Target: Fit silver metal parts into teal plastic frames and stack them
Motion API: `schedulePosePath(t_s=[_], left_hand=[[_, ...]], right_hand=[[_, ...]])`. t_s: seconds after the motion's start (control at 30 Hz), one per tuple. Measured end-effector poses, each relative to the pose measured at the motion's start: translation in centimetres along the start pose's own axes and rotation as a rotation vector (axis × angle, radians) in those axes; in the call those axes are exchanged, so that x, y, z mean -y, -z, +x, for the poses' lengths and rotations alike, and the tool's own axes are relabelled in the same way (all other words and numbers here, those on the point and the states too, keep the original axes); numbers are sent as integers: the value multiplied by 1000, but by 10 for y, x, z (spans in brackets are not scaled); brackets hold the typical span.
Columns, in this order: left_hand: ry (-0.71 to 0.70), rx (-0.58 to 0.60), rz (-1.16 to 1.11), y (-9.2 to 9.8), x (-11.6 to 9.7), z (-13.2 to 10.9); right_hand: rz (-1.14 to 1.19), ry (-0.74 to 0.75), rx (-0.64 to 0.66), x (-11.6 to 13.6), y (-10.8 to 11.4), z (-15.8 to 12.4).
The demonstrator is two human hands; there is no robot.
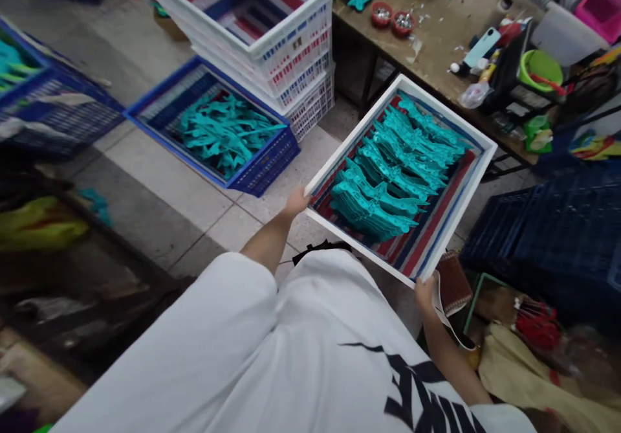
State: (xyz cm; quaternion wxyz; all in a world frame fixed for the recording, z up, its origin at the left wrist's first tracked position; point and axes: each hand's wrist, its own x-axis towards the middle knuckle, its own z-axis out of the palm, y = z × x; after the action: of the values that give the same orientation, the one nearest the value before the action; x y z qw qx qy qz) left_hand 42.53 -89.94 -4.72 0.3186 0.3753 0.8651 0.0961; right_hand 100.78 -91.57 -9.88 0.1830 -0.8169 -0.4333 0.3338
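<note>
right hand (pixel 425 290), clamped on near right corner of white crate (pixel 360 248); left hand (pixel 295 203), clamped on near left corner, well apart from right. white crate: just beyond and spanning both hands, lined in stripes, bearing rows of turquoise pieces (pixel 378 200). farther: blue crate (pixel 266 161), holding loose turquoise parts (pixel 226 132); stacked white crates (pixel 301 51); table (pixel 449 51).

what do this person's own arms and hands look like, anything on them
The left hand and right hand show no gloves, and the forearms are bare. A loose white shirt covers the upper arms; its left sleeve is plain and ends near the elbow. Bold black lettering marks the shirt's front. Finger details are too small to tell.
</note>
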Motion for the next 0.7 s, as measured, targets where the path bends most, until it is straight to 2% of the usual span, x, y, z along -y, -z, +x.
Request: schedulePosePath(t_s=[0.23,0.4,0.57,0.7], left_hand=[[19,109,56,3,7,1],[36,221,119,4,-1,21],[-1,283,114,0,-7,43],[-48,304,89,-4,-5,48]], right_hand=[[17,-141,-97,9,-6,-21],[10,-219,-173,27,0,-30],[-40,-259,-234,41,2,-23],[-72,-200,-232,41,4,-14]])
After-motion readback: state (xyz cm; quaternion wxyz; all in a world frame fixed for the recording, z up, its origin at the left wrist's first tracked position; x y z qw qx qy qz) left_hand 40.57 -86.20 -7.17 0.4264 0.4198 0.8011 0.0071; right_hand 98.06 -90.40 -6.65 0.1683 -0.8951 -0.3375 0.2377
